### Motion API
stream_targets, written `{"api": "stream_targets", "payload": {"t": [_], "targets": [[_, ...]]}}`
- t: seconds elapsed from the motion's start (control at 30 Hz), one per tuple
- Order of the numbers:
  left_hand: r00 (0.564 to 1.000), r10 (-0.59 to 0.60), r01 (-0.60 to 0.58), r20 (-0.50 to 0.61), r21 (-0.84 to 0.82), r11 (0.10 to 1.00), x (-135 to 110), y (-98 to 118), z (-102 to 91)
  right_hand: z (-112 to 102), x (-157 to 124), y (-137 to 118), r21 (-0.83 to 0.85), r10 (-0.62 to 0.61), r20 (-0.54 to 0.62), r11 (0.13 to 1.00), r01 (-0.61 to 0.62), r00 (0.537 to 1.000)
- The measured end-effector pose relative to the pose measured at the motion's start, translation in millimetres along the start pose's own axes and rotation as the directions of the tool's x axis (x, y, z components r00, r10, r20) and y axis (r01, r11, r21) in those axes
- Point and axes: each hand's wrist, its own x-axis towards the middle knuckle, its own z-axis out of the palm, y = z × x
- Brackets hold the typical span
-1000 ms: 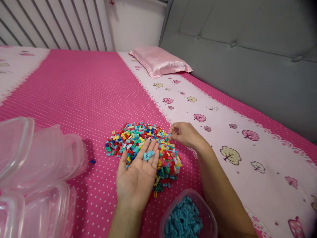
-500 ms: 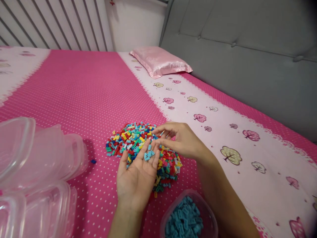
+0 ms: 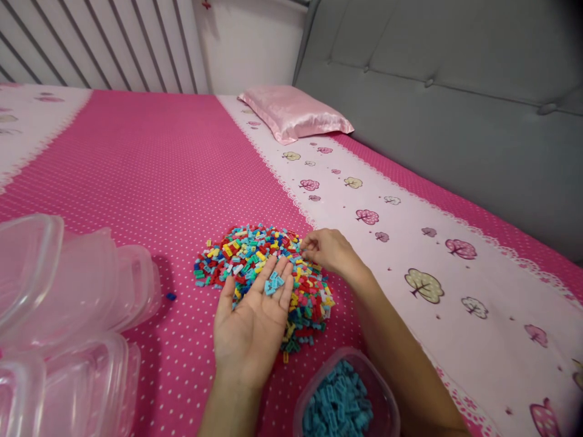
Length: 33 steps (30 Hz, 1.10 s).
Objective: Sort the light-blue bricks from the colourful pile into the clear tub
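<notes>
My left hand point(image 3: 250, 331) lies palm up over the near side of a heap of mixed-colour toy building bricks point(image 3: 241, 249). Its fingers are stretched out and bear several light blue bricks point(image 3: 274, 283). At the heap's right edge is my right hand point(image 3: 330, 249), its fingertips drawn together in a pinch. Whatever is between those fingertips, if anything, is too small to make out. Below the heap stands a clear plastic tub point(image 3: 387, 403) with many blue bricks point(image 3: 339, 403) in it.
Stacked clear plastic containers point(image 3: 86, 285) fill the left side, with more containers point(image 3: 86, 376) nearer me. A single dark blue brick point(image 3: 170, 296) lies beside them on the pink dotted bedspread point(image 3: 150, 158). A pink pillow point(image 3: 296, 112) rests against the grey headboard point(image 3: 446, 115).
My right hand has moved away from my left fingers, to the right, down to the heap's edge, and its fingers have drawn together. My left hand has stayed in place with the bricks.
</notes>
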Motion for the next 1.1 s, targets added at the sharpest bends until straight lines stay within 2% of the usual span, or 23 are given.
{"api": "stream_targets", "payload": {"t": [0.17,0.37,0.47,0.57,0.67,0.93,1.1], "targets": [[1.000,-0.006,0.006,0.008,-0.001,1.000,0.8,0.2,-2.5,-4.1,2.2,2.7,-0.125,0.153,0.082,0.982,-0.142,0.985],[1.000,-0.010,0.010,0.021,-0.006,1.000,0.8,0.2,-3.2,-13.4,1.4,10.6,-0.176,0.212,0.127,0.966,-0.188,0.969],[1.000,-0.011,0.011,0.019,-0.001,1.000,0.5,0.1,-3.0,-12.0,3.1,16.0,-0.145,0.168,0.084,0.977,-0.155,0.982],[1.000,-0.007,0.007,0.019,0.005,1.000,0.6,0.1,-2.9,-7.2,6.2,18.9,-0.075,0.061,0.037,0.995,-0.058,0.997],[1.000,0.000,0.000,0.023,0.010,1.000,0.9,0.0,-2.9,-1.8,8.3,17.5,-0.050,-0.020,0.055,0.998,0.023,0.998],[1.000,-0.002,0.002,0.023,0.007,1.000,0.4,0.4,-3.8,3.9,6.9,10.9,-0.115,0.024,0.091,0.993,-0.014,0.996],[1.000,0.003,-0.003,0.005,0.002,1.000,0.9,-0.2,-1.7,2.9,6.8,9.3,-0.155,0.013,0.118,0.988,0.005,0.993]]}}
